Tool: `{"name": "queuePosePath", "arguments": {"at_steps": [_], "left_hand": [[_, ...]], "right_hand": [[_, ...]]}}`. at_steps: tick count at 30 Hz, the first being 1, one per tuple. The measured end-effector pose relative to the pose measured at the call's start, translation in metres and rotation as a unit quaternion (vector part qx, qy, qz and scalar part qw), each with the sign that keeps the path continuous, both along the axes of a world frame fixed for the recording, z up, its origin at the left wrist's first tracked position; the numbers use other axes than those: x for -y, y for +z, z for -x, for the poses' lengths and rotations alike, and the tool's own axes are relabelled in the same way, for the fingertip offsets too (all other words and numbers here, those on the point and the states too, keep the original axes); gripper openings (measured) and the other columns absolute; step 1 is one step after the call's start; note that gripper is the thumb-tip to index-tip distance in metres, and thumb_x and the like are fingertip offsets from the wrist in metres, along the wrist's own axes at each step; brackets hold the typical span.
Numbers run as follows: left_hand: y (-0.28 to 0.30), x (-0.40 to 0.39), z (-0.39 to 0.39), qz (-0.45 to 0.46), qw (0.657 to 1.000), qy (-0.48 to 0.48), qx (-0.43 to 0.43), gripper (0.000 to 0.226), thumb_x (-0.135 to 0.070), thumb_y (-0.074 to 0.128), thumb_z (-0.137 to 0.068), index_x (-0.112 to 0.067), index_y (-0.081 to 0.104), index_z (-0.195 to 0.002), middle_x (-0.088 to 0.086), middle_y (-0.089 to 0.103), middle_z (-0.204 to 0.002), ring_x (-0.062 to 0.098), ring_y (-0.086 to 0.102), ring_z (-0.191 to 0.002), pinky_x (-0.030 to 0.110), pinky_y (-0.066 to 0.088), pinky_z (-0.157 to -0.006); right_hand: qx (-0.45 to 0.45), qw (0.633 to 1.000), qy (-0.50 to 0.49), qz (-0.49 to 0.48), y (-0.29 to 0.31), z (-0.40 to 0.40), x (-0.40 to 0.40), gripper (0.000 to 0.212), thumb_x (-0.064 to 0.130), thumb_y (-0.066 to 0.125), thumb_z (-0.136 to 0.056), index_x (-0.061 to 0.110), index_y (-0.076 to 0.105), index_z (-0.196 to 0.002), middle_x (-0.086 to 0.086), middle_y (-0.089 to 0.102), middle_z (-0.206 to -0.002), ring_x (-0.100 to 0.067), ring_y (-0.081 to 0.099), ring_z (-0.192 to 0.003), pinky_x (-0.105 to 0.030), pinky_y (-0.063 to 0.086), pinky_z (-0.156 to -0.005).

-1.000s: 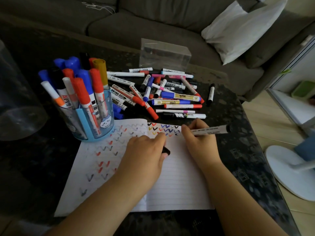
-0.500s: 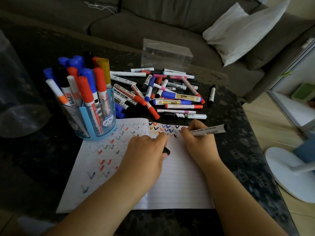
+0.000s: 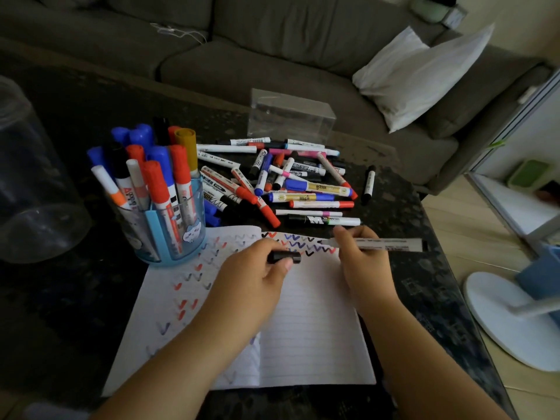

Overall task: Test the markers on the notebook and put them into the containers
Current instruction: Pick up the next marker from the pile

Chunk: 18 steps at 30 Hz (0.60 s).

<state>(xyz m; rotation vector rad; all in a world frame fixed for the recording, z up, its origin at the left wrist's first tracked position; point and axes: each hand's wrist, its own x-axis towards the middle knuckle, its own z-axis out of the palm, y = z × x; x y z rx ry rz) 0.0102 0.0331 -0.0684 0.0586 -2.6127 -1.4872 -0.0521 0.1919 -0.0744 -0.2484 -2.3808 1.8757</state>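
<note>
Right hand (image 3: 362,262) pinching a white marker (image 3: 388,244) — tip just over the far edge of the open notebook (image 3: 315,328), by rows of ticks. Left hand (image 3: 257,277) curled round its black cap (image 3: 283,257). Loose markers (image 3: 297,183) piled farther off; blue cup (image 3: 169,234) far left — packed with markers.

We are seeing a white pillow (image 3: 424,77) lying on the grey sofa (image 3: 272,56) beyond the table's far edge. A white fan base (image 3: 500,322) is standing on the floor by its right edge.
</note>
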Motion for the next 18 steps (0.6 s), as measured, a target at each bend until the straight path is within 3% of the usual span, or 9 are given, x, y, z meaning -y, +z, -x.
{"name": "queuePosePath", "arguments": {"at_steps": [4, 8, 12, 18], "left_hand": [[0.006, 0.008, 0.003, -0.207, 0.976, 0.021, 0.056, 0.011, -0.025, 0.051, -0.094, -0.028, 0.062, -0.093, -0.01, 0.069, -0.076, 0.004, 0.065, -0.077, 0.029, 0.051, -0.083], [0.016, 0.012, -0.002, -0.309, 0.947, 0.004, 0.09, 0.017, -0.019, 0.051, -0.094, -0.026, 0.067, -0.093, -0.01, 0.062, -0.067, 0.006, 0.059, -0.067, 0.03, 0.052, -0.078], [0.021, 0.016, -0.008, -0.288, 0.952, -0.044, 0.095, 0.019, -0.02, 0.05, -0.094, -0.028, 0.065, -0.101, -0.011, 0.061, -0.069, 0.003, 0.06, -0.069, 0.026, 0.05, -0.076], [0.026, 0.021, -0.015, -0.257, 0.959, -0.073, 0.094, 0.019, -0.024, 0.051, -0.093, -0.031, 0.062, -0.107, -0.013, 0.064, -0.075, 0.002, 0.062, -0.074, 0.026, 0.051, -0.082]], "right_hand": [[-0.017, 0.994, 0.059, 0.089, 0.03, -0.022, 0.008, 0.017, 0.024, 0.06, -0.089, 0.008, 0.056, -0.082, 0.003, 0.047, -0.056, -0.005, 0.038, -0.049, -0.018, 0.038, -0.049], [-0.026, 0.98, 0.082, 0.179, 0.049, -0.041, 0.015, 0.026, 0.018, 0.046, -0.096, 0.003, 0.055, -0.078, -0.002, 0.035, -0.053, -0.009, 0.03, -0.046, -0.02, 0.03, -0.047], [-0.036, 0.978, 0.094, 0.184, 0.058, -0.05, 0.022, 0.025, 0.011, 0.046, -0.095, 0.007, 0.046, -0.071, -0.004, 0.034, -0.052, -0.011, 0.028, -0.046, -0.019, 0.03, -0.044], [-0.045, 0.984, 0.12, 0.121, 0.063, -0.055, 0.029, 0.028, 0.015, 0.053, -0.092, 0.012, 0.05, -0.064, 0.002, 0.043, -0.048, -0.009, 0.035, -0.045, -0.021, 0.033, -0.046]]}}
